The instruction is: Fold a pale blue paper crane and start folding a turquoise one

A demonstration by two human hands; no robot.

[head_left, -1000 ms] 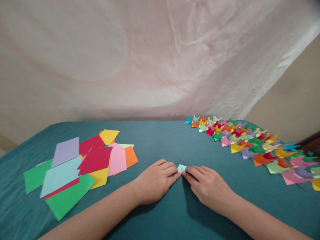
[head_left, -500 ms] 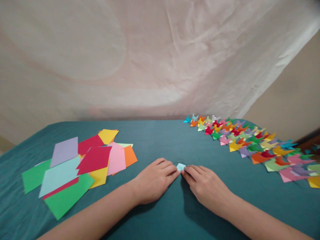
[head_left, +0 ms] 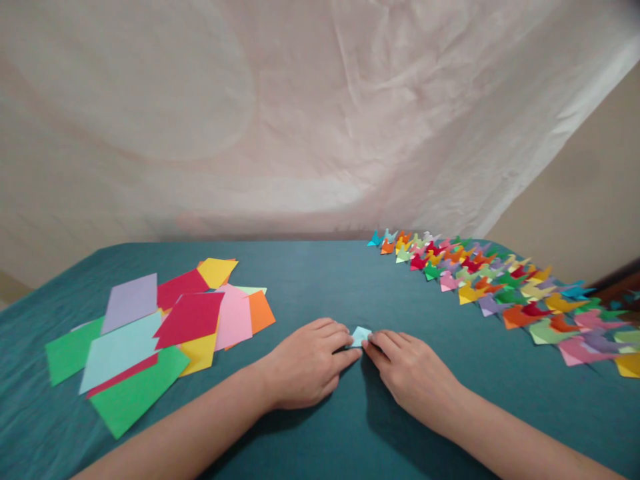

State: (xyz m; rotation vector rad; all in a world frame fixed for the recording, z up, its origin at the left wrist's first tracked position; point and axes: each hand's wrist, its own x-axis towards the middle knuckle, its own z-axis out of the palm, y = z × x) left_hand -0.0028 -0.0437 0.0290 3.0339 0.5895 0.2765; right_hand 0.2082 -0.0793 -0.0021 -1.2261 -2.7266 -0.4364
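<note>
A small folded piece of pale blue paper [head_left: 361, 337] lies on the cloth between my hands, partly covered by fingertips. My left hand [head_left: 313, 360] rests at its left edge, fingers bent together on top and the thumb stretched along the near side. On the right edge, my right hand [head_left: 404, 365] pinches the paper between thumb and fingers. Most of the folds are too small to make out.
Loose coloured paper sheets [head_left: 187, 320] overlap on the left of the green-blue tablecloth [head_left: 310, 287]. Rows of small folded paper birds [head_left: 493, 303] stand along the right side. A pale fabric sheet [head_left: 300, 120] hangs behind the table.
My left thumb has come away from the fingers, toward me, so more of the pale blue paper's left side shows. My right hand has stayed almost still.
</note>
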